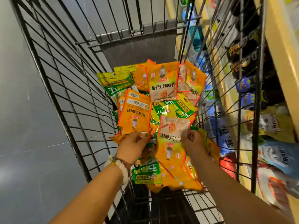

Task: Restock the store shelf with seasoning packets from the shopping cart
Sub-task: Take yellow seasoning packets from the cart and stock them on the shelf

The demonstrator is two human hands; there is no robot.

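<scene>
Inside the wire shopping cart (68, 88) lies a heap of seasoning packets, several orange ones (161, 81) and several green-and-yellow ones (146, 174). My left hand (131, 147) pinches the lower edge of an upright orange packet (135, 112) at the heap's left. My right hand (193, 143) pinches the right edge of another orange packet (171, 139) in the middle. Both arms reach down into the cart from its near end.
The store shelf (281, 50) runs along the right of the cart, with yellow edges and rows of dark, blue and white packaged goods (246, 88). Grey floor (24, 110) lies to the left. The cart's grey end panel (137, 41) stands at the far end.
</scene>
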